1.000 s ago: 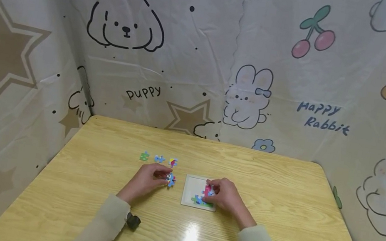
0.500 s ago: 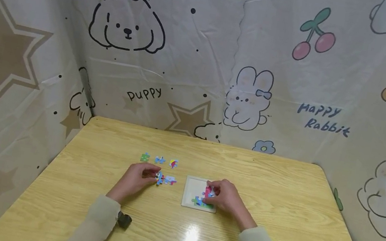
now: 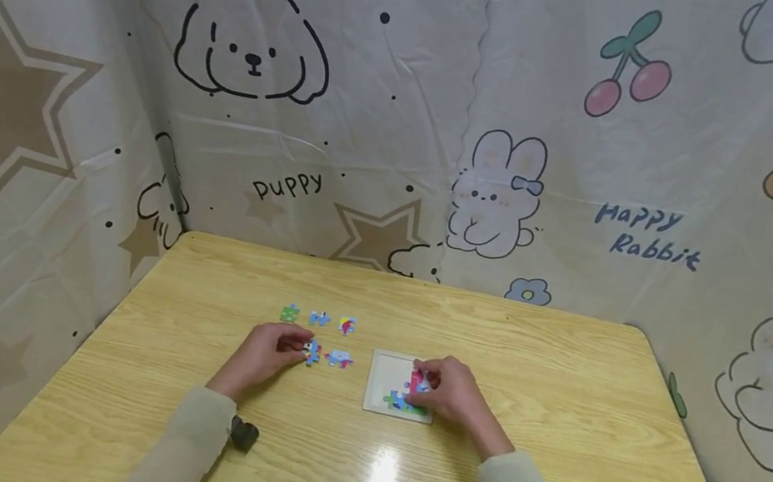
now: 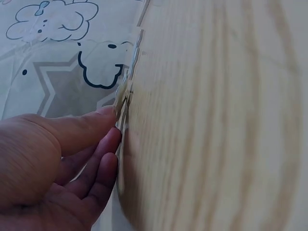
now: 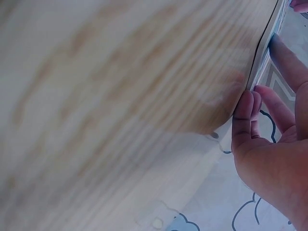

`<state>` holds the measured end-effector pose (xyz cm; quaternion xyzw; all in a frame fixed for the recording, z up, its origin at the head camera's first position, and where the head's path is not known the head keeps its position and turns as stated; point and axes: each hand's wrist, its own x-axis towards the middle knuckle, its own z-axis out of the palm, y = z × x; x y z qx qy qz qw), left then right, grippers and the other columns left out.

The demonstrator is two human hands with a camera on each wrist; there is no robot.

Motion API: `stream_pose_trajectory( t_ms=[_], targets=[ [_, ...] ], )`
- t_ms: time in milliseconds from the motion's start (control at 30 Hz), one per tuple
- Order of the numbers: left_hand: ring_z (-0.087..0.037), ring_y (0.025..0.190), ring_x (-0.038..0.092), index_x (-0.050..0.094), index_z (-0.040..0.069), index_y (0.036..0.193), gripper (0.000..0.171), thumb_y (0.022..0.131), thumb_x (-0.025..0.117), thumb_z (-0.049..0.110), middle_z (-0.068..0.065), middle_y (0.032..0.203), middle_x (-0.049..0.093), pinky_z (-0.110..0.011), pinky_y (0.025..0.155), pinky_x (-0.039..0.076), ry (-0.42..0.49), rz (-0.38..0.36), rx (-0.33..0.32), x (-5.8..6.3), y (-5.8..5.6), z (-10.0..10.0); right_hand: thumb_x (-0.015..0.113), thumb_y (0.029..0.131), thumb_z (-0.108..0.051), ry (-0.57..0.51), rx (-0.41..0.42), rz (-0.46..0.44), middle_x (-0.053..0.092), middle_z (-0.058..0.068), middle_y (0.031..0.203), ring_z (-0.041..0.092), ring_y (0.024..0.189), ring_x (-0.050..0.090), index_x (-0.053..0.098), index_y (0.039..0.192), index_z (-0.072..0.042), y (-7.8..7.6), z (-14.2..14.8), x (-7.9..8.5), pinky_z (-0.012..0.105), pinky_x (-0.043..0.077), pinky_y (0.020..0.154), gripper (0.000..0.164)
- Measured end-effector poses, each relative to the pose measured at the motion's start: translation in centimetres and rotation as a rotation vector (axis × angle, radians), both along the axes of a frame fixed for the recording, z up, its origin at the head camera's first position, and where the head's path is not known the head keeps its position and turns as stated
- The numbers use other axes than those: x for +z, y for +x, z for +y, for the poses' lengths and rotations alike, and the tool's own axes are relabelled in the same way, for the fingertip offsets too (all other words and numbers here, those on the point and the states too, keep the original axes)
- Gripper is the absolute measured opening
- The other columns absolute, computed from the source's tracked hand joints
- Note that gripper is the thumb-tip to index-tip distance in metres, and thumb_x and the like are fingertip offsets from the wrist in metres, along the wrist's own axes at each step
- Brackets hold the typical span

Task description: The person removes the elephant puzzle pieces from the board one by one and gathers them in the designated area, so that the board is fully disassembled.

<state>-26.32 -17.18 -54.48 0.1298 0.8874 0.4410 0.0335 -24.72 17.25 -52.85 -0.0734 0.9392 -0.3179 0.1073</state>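
On the wooden table, my left hand (image 3: 262, 352) pinches a blue jigsaw puzzle piece (image 3: 312, 352) between thumb and fingers. In the left wrist view, that hand's fingertips (image 4: 115, 113) are right at the tabletop. A second blue and pink puzzle piece (image 3: 339, 359) lies just right of it. My right hand (image 3: 451, 392) is over the right side of a shallow puzzle tray (image 3: 390, 370), thumb and index finger curved round a pink puzzle piece (image 3: 416, 380) in it. Blue and green pieces (image 3: 397, 400) lie along the tray's near side. The right palm hides part of the tray.
Behind my left hand, a green piece (image 3: 289, 312), a blue piece (image 3: 319, 319) and a yellow and red piece (image 3: 346, 324) lie in a row. A patterned cloth (image 3: 407, 109) hangs round the table's back and sides.
My left hand has moved left with its puzzle piece, bringing the blue and pink piece beside it into view. My right hand has stayed at the tray.
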Motion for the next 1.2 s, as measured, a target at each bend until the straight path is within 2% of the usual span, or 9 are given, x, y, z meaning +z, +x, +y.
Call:
stream_pose_trajectory(
  t_ms=[367,767,900,1033,1133,1200],
  targets=[
    [-0.026,0.106,0.071,0.072,0.001,0.125,0.033,0.092,0.074,-0.003,-0.013,0.121,0.074,-0.043,0.095,0.058,-0.023,0.014,-0.022,0.2,-0.4,-0.1,0.092,0.079,-0.027,0.003,0.005,0.003,0.059,0.001,0.091,0.019,0.088,0.048,0.071,0.133,-0.011,-0.2,0.1,0.0,0.032,0.04,0.076,0.06],
    [-0.021,0.103,0.069,0.072,0.005,0.125,0.031,0.094,0.073,0.002,-0.009,0.12,0.074,-0.041,0.093,0.058,-0.055,-0.005,0.02,0.3,-0.4,0.1,0.093,0.078,-0.024,-0.02,-0.011,-0.003,0.059,0.002,0.092,0.018,0.087,0.047,0.072,0.132,-0.01,-0.1,0.1,0.1,0.03,0.041,0.074,0.059],
    [-0.021,0.101,0.069,0.072,0.004,0.125,0.029,0.096,0.072,0.005,-0.009,0.116,0.074,-0.041,0.091,0.058,-0.078,0.016,0.056,0.5,-0.2,0.7,0.093,0.078,-0.025,-0.018,-0.011,0.001,0.059,0.002,0.091,0.018,0.087,0.047,0.072,0.132,-0.01,0.0,0.2,0.1,0.031,0.041,0.074,0.06],
    [-0.021,0.097,0.069,0.073,0.004,0.123,0.027,0.097,0.071,0.007,-0.009,0.113,0.074,-0.042,0.088,0.059,-0.1,0.068,0.091,0.8,0.2,1.8,0.093,0.078,-0.024,-0.014,-0.008,0.012,0.059,0.002,0.09,0.019,0.087,0.047,0.072,0.132,-0.01,0.0,0.4,0.2,0.031,0.04,0.073,0.06],
    [-0.02,0.095,0.068,0.074,0.005,0.122,0.025,0.097,0.072,0.007,-0.009,0.113,0.074,-0.04,0.086,0.059,-0.085,0.095,0.08,0.8,0.8,2.8,0.093,0.078,-0.024,-0.016,0.001,0.009,0.059,0.002,0.091,0.019,0.087,0.047,0.071,0.132,-0.01,0.0,0.4,0.0,0.031,0.04,0.074,0.06],
    [-0.019,0.095,0.068,0.074,0.004,0.121,0.025,0.097,0.072,0.006,-0.009,0.115,0.074,-0.038,0.086,0.059,-0.053,0.099,0.045,0.9,1.2,3.6,0.092,0.079,-0.025,-0.016,0.003,0.003,0.058,0.002,0.091,0.019,0.087,0.047,0.071,0.133,-0.01,0.0,0.3,-0.2,0.03,0.04,0.074,0.06]
  ],
)
